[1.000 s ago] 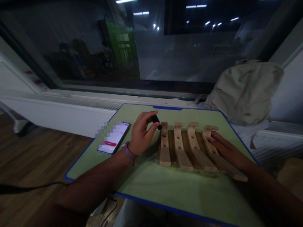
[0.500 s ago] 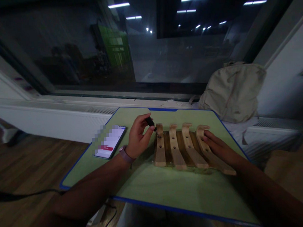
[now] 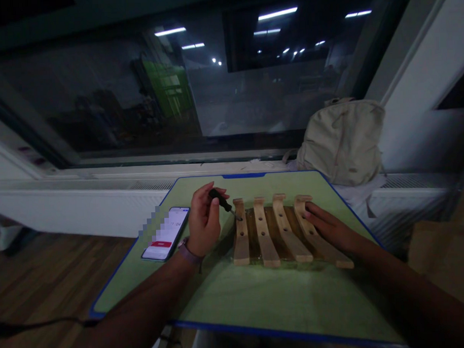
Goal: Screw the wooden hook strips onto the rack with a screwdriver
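Note:
A wooden rack [image 3: 279, 233] with several light hook-shaped slats lies on the green mat [image 3: 251, 290]. My left hand [image 3: 203, 220] is closed on a small black-handled screwdriver [image 3: 222, 200], whose tip touches the top of the leftmost slat [image 3: 240, 234]. My right hand [image 3: 328, 226] lies flat with fingers stretched out on the rightmost slat, pressing on the rack.
A phone [image 3: 166, 233] with a lit screen lies on the mat's left side. A beige backpack [image 3: 341, 139] sits on the sill at the right. A dark window runs behind. Wooden floor shows at the left, with a black cable [image 3: 39, 325].
The view has shifted, so everything sits lower and more to the left. My left hand has tilted the screwdriver, its handle now leaning back to the left. The right hand stays on the rack.

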{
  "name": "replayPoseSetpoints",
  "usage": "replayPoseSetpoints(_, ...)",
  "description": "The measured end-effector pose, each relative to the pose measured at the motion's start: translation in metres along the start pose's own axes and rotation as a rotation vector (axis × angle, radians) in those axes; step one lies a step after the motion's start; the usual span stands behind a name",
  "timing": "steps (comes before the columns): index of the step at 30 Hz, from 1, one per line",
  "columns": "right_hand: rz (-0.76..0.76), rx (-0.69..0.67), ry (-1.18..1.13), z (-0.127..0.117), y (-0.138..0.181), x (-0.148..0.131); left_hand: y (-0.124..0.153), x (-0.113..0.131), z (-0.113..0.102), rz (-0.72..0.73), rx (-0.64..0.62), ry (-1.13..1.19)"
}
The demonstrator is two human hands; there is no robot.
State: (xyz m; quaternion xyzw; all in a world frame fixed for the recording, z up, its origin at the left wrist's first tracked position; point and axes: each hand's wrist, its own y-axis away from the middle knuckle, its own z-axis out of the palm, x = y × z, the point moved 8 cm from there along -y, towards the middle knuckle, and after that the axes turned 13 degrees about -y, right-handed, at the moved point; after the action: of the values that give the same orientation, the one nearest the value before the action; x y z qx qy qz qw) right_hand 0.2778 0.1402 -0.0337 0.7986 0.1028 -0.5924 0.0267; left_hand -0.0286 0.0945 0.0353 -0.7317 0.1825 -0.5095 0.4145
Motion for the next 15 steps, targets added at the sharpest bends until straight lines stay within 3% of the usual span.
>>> replayPoseSetpoints(9,-0.005,0.008,-0.007,-0.0014,0.0009,0.0008,-0.0002,-0.0015,-0.0068,0.039,0.013,-0.225)
replayPoseSetpoints(15,-0.023,-0.005,-0.021,0.0009,0.0003,-0.0031,0.0028,-0.007,-0.0018,-0.032,0.002,-0.127)
